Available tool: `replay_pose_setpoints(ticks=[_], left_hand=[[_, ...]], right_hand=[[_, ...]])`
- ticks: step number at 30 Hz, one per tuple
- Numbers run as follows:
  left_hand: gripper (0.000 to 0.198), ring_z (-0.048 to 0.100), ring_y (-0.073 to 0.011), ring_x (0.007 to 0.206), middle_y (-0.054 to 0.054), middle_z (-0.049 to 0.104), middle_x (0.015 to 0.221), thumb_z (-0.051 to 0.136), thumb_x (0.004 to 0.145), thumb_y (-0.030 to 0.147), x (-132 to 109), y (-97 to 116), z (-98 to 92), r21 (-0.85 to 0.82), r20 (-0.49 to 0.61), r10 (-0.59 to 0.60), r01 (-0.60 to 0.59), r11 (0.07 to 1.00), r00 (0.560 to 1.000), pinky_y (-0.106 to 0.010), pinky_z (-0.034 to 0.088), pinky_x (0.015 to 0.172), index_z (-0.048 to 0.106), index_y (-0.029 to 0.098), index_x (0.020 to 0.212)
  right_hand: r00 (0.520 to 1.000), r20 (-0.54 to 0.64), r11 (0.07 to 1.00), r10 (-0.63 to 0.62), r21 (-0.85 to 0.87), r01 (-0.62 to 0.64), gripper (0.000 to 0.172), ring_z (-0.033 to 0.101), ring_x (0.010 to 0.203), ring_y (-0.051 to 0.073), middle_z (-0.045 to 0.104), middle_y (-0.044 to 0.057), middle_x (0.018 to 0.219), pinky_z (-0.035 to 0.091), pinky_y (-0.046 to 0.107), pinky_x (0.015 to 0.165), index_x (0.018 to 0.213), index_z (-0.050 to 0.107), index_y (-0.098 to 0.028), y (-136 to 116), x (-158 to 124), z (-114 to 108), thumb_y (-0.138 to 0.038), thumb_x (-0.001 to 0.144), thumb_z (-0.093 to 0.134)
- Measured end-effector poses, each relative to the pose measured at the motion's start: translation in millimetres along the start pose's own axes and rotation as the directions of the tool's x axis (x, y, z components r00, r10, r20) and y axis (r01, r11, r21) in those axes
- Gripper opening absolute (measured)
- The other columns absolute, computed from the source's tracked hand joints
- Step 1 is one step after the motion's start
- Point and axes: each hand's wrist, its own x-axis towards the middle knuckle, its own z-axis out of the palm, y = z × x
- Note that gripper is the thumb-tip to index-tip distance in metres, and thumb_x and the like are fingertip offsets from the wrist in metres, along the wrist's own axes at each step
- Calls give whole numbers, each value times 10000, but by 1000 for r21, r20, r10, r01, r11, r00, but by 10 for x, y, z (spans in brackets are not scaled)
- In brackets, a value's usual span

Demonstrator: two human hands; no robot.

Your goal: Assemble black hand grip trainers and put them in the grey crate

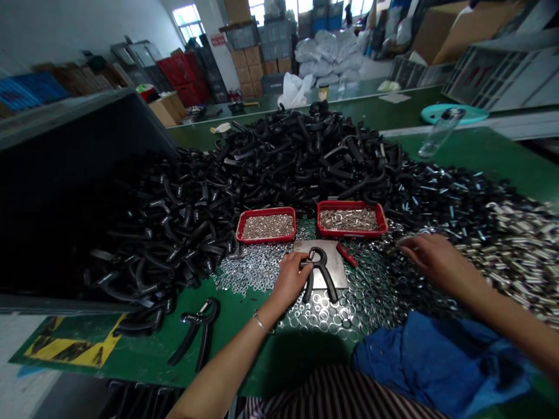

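Note:
My left hand (293, 272) is closed on a black hand grip strengthener (325, 273), holding it near its top by the spring and screw. The strengthener lies over a flat metal plate (338, 265), its two handles pointing toward me. Off to the right, my right hand (425, 251) hovers by the small dark and shiny parts, its fingers curled together. Whatever is between those fingertips is too small and blurred to make out. A second hand grip strengthener (198, 331) lies by itself on the green table at the left.
Behind the plate stand two red trays of small metal parts, a left one (266, 240) and a right one (353, 234). Black handles (301, 151) are heaped beyond. Rings (340, 317), nuts (244, 267) and metal sleeves (515, 244) lie loose. Blue cloth (437, 366) bunches near me.

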Motion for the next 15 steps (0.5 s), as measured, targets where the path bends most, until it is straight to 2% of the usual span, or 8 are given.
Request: replay_pose_setpoints(ticks=[2, 3, 6, 8, 10, 12, 13, 15], left_hand=[[315, 535, -264, 1164, -95, 639, 1176, 665, 885, 293, -42, -17, 32, 46, 32, 42, -43, 998, 999, -453, 394, 1062, 625, 186, 1178], [366, 528, -267, 1171, -98, 632, 1197, 683, 875, 302, -55, -13, 49, 65, 37, 54, -57, 996, 998, -452, 389, 1064, 610, 182, 1213], [390, 526, -266, 1176, -101, 628, 1219, 696, 868, 272, -47, 32, 99, 107, 37, 62, -66, 992, 997, -446, 381, 1066, 602, 178, 1234], [337, 534, -263, 1166, -98, 640, 1198, 676, 884, 264, -18, 62, 119, 117, 18, 46, -48, 992, 999, -445, 384, 1061, 617, 175, 1204], [315, 535, -263, 1167, -93, 648, 1189, 665, 894, 269, 4, 75, 114, 111, 8, 35, -36, 993, 999, -447, 386, 1062, 620, 173, 1190], [354, 523, -265, 1192, -93, 635, 1226, 676, 884, 281, -2, 65, 82, 85, 31, 39, -41, 996, 999, -450, 384, 1072, 602, 178, 1214], [388, 513, -268, 1212, -95, 620, 1256, 685, 876, 288, -16, 52, 58, 69, 52, 46, -50, 996, 998, -455, 379, 1082, 587, 185, 1236], [439, 496, -275, 1241, -95, 594, 1299, 698, 860, 292, -56, 21, 11, 45, 89, 60, -65, 997, 994, -467, 367, 1100, 561, 203, 1268]], right_hand=[[985, 162, 997, -63, 65, 53, 347, 666, 911, 247, 707, 122, 980, 497, 357, 831, 978, 656, -185, -344, 140, 180, -423, 994, 404], [974, 222, 998, -48, 56, 36, 339, 672, 910, 243, 703, 122, 997, 501, 342, 808, 991, 647, -179, -538, 210, 280, -415, 998, 404], [958, 279, 993, 61, -115, -30, 351, 692, 890, 268, 699, 148, 1026, 485, 314, 665, 996, 629, -154, -1001, 389, 506, -445, 992, 432], [955, 280, 980, 99, -195, -45, 374, 704, 842, 280, 710, 157, 987, 458, 307, 603, 979, 618, -148, -1119, 476, 531, -452, 1002, 402], [957, 262, 976, 122, -209, -67, 383, 708, 775, 289, 719, 159, 917, 447, 319, 583, 998, 600, -146, -1101, 536, 453, -455, 1008, 373], [967, 219, 987, 127, -125, -101, 343, 703, 752, 296, 723, 161, 888, 460, 339, 599, 1040, 572, -147, -1034, 568, 319, -446, 989, 411], [973, 194, 992, 124, -29, -120, 316, 700, 753, 292, 724, 154, 885, 473, 347, 616, 1043, 558, -157, -1015, 574, 253, -446, 969, 452], [977, 181, 944, 112, 288, -161, 276, 697, 750, 268, 726, 116, 868, 510, 357, 650, 1008, 533, -200, -1047, 570, 171, -466, 937, 509]])
